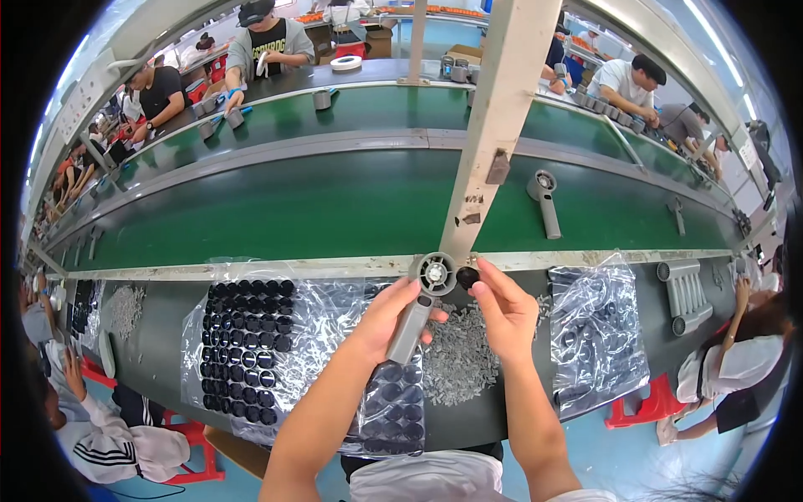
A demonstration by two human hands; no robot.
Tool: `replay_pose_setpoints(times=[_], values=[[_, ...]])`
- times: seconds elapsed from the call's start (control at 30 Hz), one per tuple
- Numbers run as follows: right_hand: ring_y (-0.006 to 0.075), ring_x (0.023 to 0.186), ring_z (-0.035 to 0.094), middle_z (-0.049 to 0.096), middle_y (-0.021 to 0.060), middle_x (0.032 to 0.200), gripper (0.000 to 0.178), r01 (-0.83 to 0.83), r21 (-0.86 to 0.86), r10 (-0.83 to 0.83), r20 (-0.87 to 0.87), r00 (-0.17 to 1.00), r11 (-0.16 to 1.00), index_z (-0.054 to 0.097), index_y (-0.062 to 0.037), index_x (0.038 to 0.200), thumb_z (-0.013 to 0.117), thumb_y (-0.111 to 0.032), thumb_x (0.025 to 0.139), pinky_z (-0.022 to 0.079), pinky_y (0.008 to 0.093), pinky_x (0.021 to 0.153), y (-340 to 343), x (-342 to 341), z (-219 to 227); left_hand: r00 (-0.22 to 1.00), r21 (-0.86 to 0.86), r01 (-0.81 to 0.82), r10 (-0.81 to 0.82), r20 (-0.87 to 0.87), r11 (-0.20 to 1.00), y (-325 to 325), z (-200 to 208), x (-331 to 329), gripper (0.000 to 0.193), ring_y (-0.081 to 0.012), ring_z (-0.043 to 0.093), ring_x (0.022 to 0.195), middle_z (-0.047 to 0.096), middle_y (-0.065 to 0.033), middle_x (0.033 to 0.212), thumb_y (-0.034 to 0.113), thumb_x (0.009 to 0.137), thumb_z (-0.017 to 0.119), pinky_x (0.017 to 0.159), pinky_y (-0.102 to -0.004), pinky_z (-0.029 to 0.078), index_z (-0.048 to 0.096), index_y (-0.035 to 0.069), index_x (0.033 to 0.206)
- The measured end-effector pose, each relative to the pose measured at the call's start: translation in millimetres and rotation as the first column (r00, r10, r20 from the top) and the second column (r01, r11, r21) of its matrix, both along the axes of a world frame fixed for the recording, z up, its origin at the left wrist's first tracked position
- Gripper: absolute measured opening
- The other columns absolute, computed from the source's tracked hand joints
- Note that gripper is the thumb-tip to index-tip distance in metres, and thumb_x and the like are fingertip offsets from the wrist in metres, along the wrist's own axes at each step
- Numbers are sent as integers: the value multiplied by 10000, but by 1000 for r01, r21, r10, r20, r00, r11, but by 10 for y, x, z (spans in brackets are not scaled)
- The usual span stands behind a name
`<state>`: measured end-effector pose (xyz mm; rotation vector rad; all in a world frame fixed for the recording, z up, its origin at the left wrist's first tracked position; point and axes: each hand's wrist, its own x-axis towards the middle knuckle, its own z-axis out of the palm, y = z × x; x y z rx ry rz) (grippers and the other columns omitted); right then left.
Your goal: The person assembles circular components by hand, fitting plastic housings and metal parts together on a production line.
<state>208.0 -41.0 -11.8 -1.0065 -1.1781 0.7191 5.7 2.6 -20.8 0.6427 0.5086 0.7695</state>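
In my left hand (pixel 386 316) is a grey handheld fan (pixel 408 330), its round head up and its handle slanting down toward me. The head's open face shows spokes and a pale hub. My right hand (pixel 507 316) pinches a small round black cap (pixel 467 278) between thumb and fingers, just right of the fan head. Under my hands lies a heap of small grey plastic pieces (pixel 460 356). Left of it, rows of round black caps (pixel 247 351) lie in clear plastic film. More film-wrapped round parts (pixel 594 335) lie to the right.
Beyond the bench runs a green conveyor belt (pixel 293 201) carrying another grey fan (pixel 545 203). A pale metal post (pixel 493 125) rises right behind my hands. Several grey fans (pixel 687 297) lie together at the bench's right. Co-workers sit on both sides and across the belt.
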Motion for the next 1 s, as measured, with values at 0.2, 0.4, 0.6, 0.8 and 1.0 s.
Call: replay_pose_setpoints(times=[0.2,0.4,0.6,0.8,1.0], values=[[172,1043,716,764,146,1137,289,134,-15,-124,277,953,991,721,26,1226,721,-22,941,543,291,928,-23,-32,111,994,141,-49,62,-92,989,-69,138,95,548,-245,679,1131,574,-118,1379,232,1065,558,696,-338,643,364,81,1554],[206,911,758,775,156,1054,252,232,62,-239,360,902,971,749,12,1158,745,-46,913,576,301,804,-10,-55,107,992,177,-58,77,-103,982,-91,143,127,623,-232,670,1131,563,-103,1375,193,1040,614,748,-341,650,335,104,1590],[202,926,755,777,156,1054,262,247,48,-247,382,891,968,746,14,1167,750,-53,914,569,299,829,-17,-69,106,991,196,-70,91,-101,978,-101,138,144,644,-233,664,1129,528,-94,1369,172,1027,635,772,-350,650,336,106,1593],[201,948,755,778,157,1066,264,238,36,-234,378,896,971,757,-1,1159,768,-55,900,574,304,837,-1,-91,98,988,200,-91,114,-104,976,-117,132,167,647,-236,661,1131,504,-89,1371,132,1021,639,801,-369,656,341,110,1594],[246,979,761,773,167,1085,261,206,91,-225,383,896,974,771,-11,1126,785,-10,866,598,327,843,7,-150,62,989,207,-98,120,-92,973,-122,129,175,644,-224,661,1115,507,-81,1353,128,1018,644,816,-372,658,350,118,1591]])
